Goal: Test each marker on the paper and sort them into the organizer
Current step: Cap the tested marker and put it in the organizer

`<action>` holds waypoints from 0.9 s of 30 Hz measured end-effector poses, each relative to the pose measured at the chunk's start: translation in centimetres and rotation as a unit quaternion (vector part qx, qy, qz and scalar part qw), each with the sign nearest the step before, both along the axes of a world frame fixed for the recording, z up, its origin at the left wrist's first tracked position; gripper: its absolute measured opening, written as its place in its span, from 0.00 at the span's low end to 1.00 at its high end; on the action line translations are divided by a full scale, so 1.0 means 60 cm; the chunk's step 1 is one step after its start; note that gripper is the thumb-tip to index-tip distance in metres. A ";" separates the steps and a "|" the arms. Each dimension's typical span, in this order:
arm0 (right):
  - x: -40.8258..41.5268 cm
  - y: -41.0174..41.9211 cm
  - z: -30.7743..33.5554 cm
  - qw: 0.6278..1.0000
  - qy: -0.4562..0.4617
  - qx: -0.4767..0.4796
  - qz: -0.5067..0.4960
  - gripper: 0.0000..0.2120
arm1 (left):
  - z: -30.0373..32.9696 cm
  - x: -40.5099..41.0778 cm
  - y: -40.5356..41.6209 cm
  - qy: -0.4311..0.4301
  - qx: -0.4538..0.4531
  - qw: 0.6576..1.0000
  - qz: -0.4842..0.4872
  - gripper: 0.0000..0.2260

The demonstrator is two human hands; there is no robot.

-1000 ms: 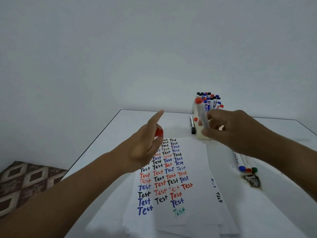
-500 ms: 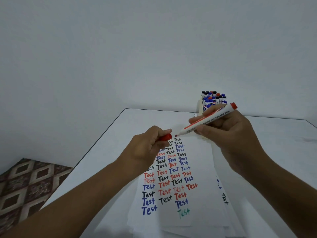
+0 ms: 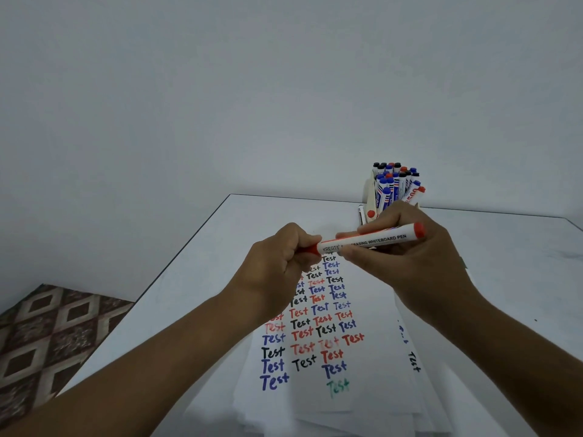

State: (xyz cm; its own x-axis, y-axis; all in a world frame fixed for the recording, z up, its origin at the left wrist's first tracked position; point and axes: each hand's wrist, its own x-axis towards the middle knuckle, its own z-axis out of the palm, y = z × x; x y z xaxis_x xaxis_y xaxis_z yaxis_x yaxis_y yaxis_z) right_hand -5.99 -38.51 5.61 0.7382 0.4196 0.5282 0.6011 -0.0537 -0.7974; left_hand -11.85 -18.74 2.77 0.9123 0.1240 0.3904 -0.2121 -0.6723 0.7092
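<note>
My right hand point(image 3: 410, 263) grips a white whiteboard marker point(image 3: 378, 239) with a red end, held level above the paper. My left hand point(image 3: 277, 266) pinches its red cap point(image 3: 310, 250), which now sits on the marker's tip. Below lies a stack of white paper point(image 3: 372, 367) covered with the word "Test" in black, blue, red and one green. At the table's far side stands a cream organizer point(image 3: 369, 192) holding several upright markers point(image 3: 394, 181) with blue, black and red caps.
A black marker point(image 3: 360, 214) lies flat beside the organizer. The white table point(image 3: 504, 263) ends at a dark edge on the left; patterned brown floor point(image 3: 47, 335) shows beyond it. A plain grey wall stands behind.
My right hand lifted the red marker away from the organizer and turned it level. My left hand brought the red cap onto its tip. The head camera moved closer.
</note>
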 end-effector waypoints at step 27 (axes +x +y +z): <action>0.270 -0.072 0.009 0.945 -0.100 -0.177 -0.257 0.25 | -0.152 0.141 0.132 0.248 0.297 0.918 0.088 0.49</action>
